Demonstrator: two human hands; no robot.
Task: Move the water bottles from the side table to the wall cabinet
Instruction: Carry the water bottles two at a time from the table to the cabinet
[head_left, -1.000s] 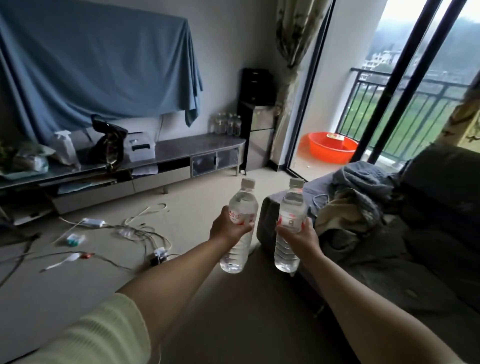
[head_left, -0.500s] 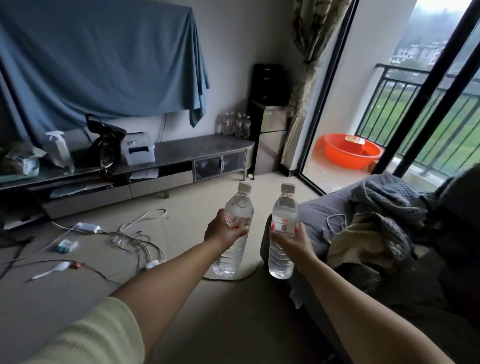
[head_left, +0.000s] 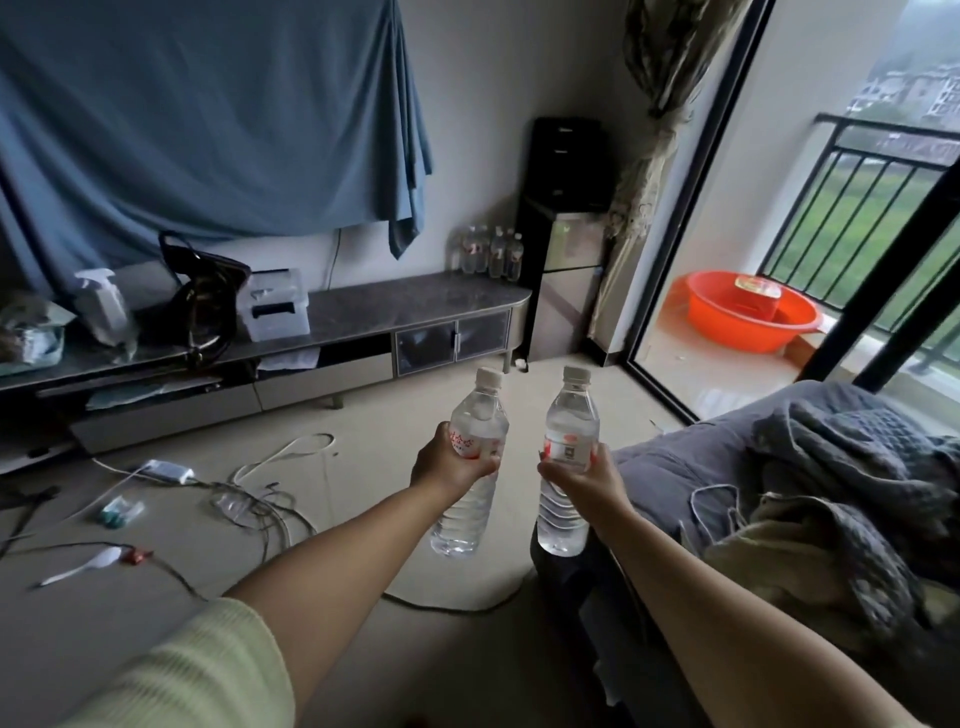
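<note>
We hold two clear water bottles upright in front of us, side by side and slightly apart, both with white caps on. The left bottle (head_left: 470, 462) tilts a little to the right at its top; the left hand (head_left: 451, 465) grips it around the labelled middle section, fingers curled fully round the body. The right bottle (head_left: 566, 457) stands nearly vertical; the right hand (head_left: 582, 478) grips it at the label, thumb and fingers wrapped round it. Both grips are closed firmly on their bottles, and both arms are extended forward over the floor (head_left: 363, 467).

Ahead, against the wall, we see a long low cabinet (head_left: 395, 312) with a dark glossy tabletop. At its far right end stands a cluster of further bottles (head_left: 491, 254), set close together. On the same tabletop, further left, sit a white box (head_left: 272, 304), a dark bag (head_left: 205, 296) and a spray bottle (head_left: 101, 301). A blue cloth (head_left: 208, 114) hangs on the wall above.

Loose cables (head_left: 249, 499) lie across the floor to our left. To our right is a sofa (head_left: 675, 467) carrying a grey blanket (head_left: 841, 467). Beyond the open sliding door, an orange basin (head_left: 748, 312) rests on the balcony.
</note>
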